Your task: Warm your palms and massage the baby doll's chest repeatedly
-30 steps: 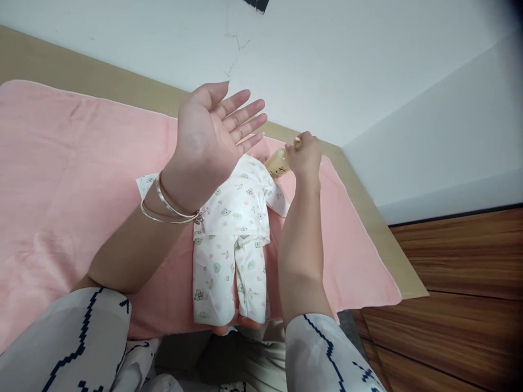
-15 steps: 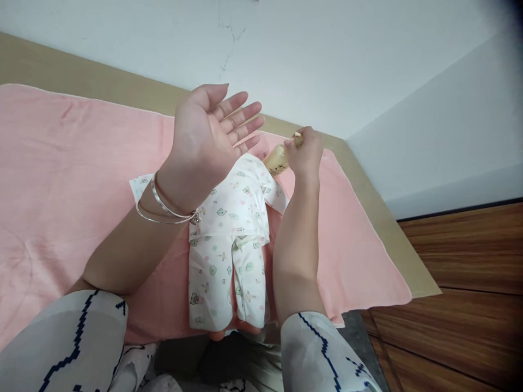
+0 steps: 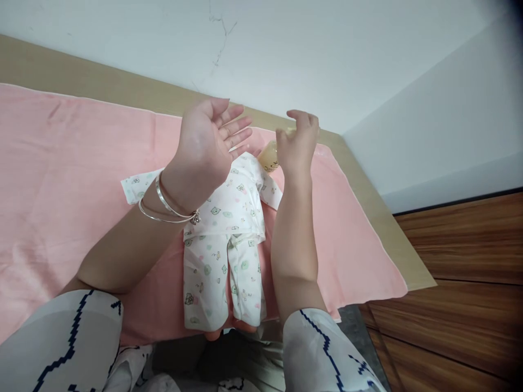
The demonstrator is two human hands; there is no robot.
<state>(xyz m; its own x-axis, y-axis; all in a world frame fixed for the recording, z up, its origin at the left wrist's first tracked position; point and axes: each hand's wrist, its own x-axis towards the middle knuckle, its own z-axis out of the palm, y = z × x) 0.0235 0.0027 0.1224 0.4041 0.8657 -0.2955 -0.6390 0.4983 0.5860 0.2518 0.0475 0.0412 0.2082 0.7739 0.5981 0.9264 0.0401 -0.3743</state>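
Observation:
My left hand [image 3: 210,139] is raised palm up over the chest and head end of a doll, its fingers stretched out and nothing in it. Two silver bangles circle that wrist. Beyond the doll's arm, a yellowish bottle [image 3: 268,158] with dark print is on the pink towel, partly hidden by my right hand [image 3: 297,142]. The thumb and index finger of this hand are apart, with a bit of the bottle's pale top showing between them. White printed pyjamas [image 3: 223,212] cover the doll [image 3: 212,335], whose feet poke out at the near edge. My left hand hides its head.
A pink towel [image 3: 81,163] covers most of the tan tabletop [image 3: 392,234]. Behind the table rises a white wall [image 3: 163,43] with a crack. Brown wood-grain panels [image 3: 457,245] stand at the right.
My right hand has loosened from the bottle's top, and its thumb and index finger have spread. My left hand has dropped slightly, still palm up. The view has shifted a little.

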